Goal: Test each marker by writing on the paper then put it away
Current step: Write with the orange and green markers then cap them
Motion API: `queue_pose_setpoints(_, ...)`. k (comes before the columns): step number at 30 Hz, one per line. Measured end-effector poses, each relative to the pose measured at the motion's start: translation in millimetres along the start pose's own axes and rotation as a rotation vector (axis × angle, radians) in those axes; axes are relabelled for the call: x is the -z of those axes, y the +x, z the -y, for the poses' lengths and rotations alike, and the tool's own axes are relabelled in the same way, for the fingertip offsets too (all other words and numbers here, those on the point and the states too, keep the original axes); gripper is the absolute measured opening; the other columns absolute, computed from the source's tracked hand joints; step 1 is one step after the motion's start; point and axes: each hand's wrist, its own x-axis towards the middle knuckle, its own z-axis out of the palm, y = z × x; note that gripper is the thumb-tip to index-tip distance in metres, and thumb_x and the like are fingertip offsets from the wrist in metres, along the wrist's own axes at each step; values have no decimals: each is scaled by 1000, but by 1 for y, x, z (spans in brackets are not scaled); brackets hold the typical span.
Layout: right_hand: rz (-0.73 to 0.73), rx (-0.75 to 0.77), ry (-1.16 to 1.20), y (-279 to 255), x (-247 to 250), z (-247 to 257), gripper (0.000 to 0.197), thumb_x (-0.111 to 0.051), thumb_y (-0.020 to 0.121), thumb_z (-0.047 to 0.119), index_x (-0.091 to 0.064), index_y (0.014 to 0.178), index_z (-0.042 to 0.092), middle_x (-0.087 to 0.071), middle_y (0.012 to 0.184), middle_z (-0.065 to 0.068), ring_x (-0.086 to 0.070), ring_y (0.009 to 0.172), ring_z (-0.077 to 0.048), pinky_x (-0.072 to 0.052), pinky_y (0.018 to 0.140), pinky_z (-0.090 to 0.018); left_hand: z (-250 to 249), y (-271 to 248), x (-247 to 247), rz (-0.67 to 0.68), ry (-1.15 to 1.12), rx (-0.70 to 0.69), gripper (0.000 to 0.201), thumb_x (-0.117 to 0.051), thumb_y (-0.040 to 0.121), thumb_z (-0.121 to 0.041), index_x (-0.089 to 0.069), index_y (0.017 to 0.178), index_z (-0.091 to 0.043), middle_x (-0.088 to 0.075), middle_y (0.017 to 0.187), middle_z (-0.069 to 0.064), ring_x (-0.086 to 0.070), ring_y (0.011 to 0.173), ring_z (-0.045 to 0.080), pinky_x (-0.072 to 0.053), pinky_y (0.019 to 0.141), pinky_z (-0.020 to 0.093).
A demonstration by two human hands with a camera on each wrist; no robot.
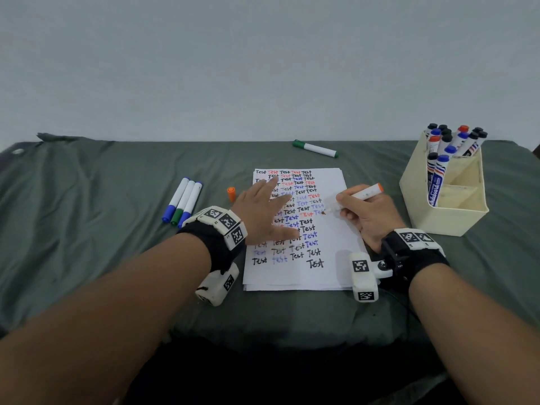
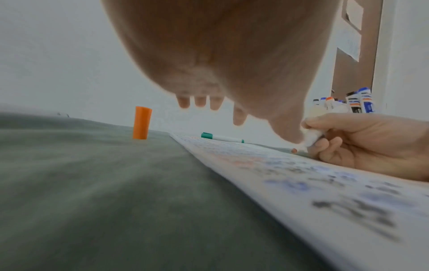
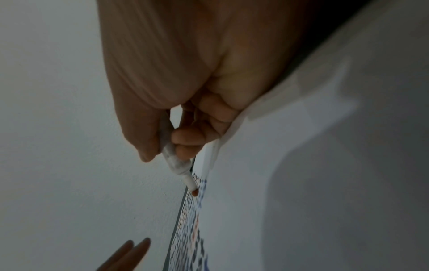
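Nearest on the grey-draped worktop point(image 1: 87, 229), a paper point(image 1: 336, 244) filled with "Test" rows. Left hand point(image 1: 263, 211) spread flat over the writing, fingers straight. Right hand point(image 1: 368, 214) pinching an uncapped orange marker point(image 1: 363, 194), tip at the sheet. Left of the paper, an upright orange cap point(image 1: 231, 194) and three capped markers point(image 1: 184, 201). Farther right, a cream organizer point(image 1: 447, 211) full of markers. Farthest back, a green marker point(image 1: 315, 148).
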Motion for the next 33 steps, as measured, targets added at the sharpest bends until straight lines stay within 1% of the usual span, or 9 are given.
queue_pose_setpoints(3, 12, -4, 18, 0, 1, 0, 7, -83, 80, 15, -78, 75, 17, -70, 71, -10, -60, 60, -15, -49, 56, -23, 8, -2, 6, -287, 19, 23, 73, -50, 85, -74, -37, 147, -37, -15, 163, 1, -14, 147, 27, -18, 118, 49)
queue_pose_setpoints(5, 25, -5, 29, 0, 2, 0, 9, -85, 79, 16, -77, 75, 17, -70, 72, -10, -62, 62, -16, -50, 57, -23, 17, -1, 8, -381, 79, 116, 60, -57, 87, -62, -48, 140, -36, -30, 156, 2, -25, 141, 28, -26, 114, 49)
queue_pose_setpoints(9, 46, -7, 56, -2, 1, 2, 16, -92, 70, 20, -77, 74, 16, -71, 73, -9, -64, 63, -17, -52, 60, -25, 45, 1, 6, -278, 48, 364, 46, -58, 91, -45, -52, 136, -37, -44, 142, 7, -35, 132, 31, -36, 106, 45)
queue_pose_setpoints(14, 69, -20, 133, -5, 0, 5, 29, -94, 54, 32, -79, 74, 17, -73, 74, -9, -66, 63, -16, -54, 59, -22, 59, 8, 14, -149, -41, 410, 27, -53, 96, -20, -66, 119, -27, -67, 117, 2, -60, 110, 27, -50, 88, 36)
queue_pose_setpoints(18, 43, -68, 251, -5, -2, 5, 15, -87, 74, 16, -81, 87, 11, -73, 77, -14, -67, 66, -22, -57, 63, -23, 43, 14, 20, -192, -102, 351, 13, -53, 101, -31, -62, 106, -23, -67, 94, -2, -64, 90, 21, -53, 78, 36)
queue_pose_setpoints(21, 60, -87, 292, -5, -1, 5, 11, -79, 84, 2, -79, 94, 7, -73, 82, -20, -69, 70, -26, -59, 66, -25, 24, 20, 22, -214, -129, 263, 16, -50, 103, -37, -57, 112, -26, -66, 95, -4, -63, 85, 17, -54, 77, 36)
queue_pose_setpoints(24, 73, -73, 221, -7, -1, 6, 16, -81, 82, 1, -75, 95, 8, -75, 86, -21, -69, 68, -25, -59, 66, -26, 7, 26, 20, -220, -85, 161, 15, -49, 104, -32, -52, 118, -26, -65, 88, -4, -62, 75, 15, -57, 70, 37)
queue_pose_setpoints(27, 93, -71, 181, -8, -1, 6, 16, -85, 78, 5, -78, 90, 12, -75, 88, -23, -70, 70, -25, -60, 70, -27, -6, 28, 18, -285, -139, 88, 13, -46, 104, -34, -51, 112, -26, -60, 73, -7, -58, 62, 12, -49, 55, 31)
queue_pose_setpoints(33, 123, -70, 211, -10, -2, 8, 23, -90, 64, 16, -81, 85, 13, -75, 87, -25, -69, 67, -24, -59, 68, -26, -11, 31, 17, -315, -202, 24, 13, -46, 104, -36, -54, 110, -28, -62, 72, -6, -53, 56, 13, -40, 50, 27)
